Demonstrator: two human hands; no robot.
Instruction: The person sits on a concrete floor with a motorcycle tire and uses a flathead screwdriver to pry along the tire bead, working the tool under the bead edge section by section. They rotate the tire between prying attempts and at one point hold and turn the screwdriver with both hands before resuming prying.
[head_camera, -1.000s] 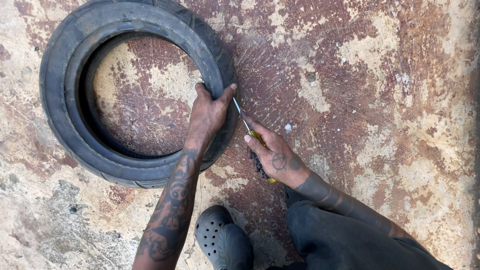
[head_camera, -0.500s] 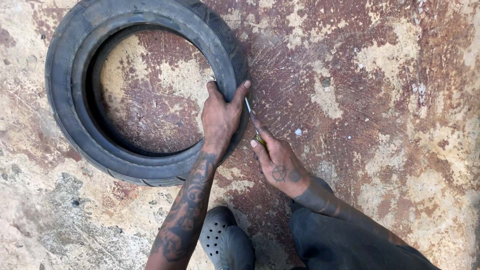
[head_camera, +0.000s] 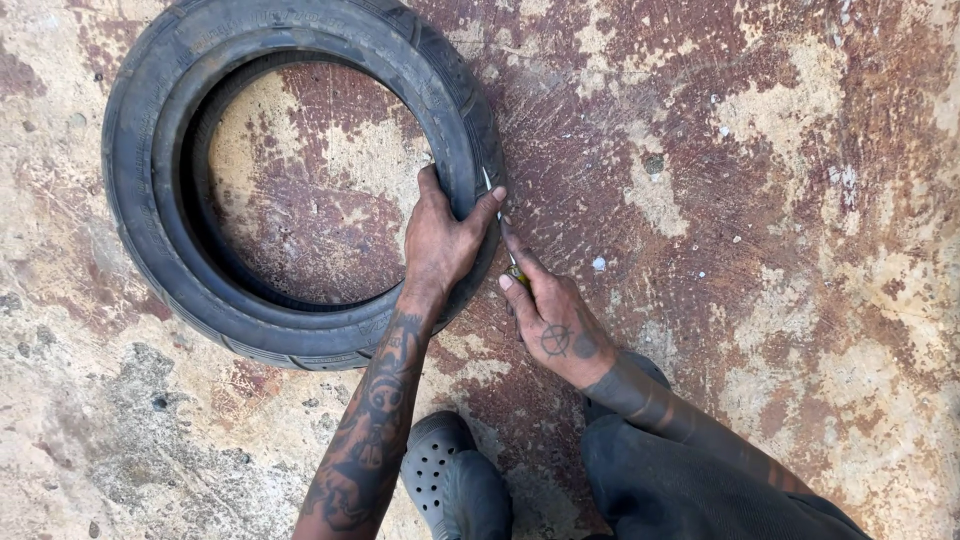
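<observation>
Left hand (head_camera: 442, 240) grips the right side of the black tyre (head_camera: 290, 180), flat on the stained floor (head_camera: 780, 200). Right hand (head_camera: 552, 310) holds a screwdriver (head_camera: 508, 255), tip at the tread. Probably the rubber is stiff and quite heavy; its rim gives the best hold.

No packages, labels, signs or screens show anywhere here.
</observation>
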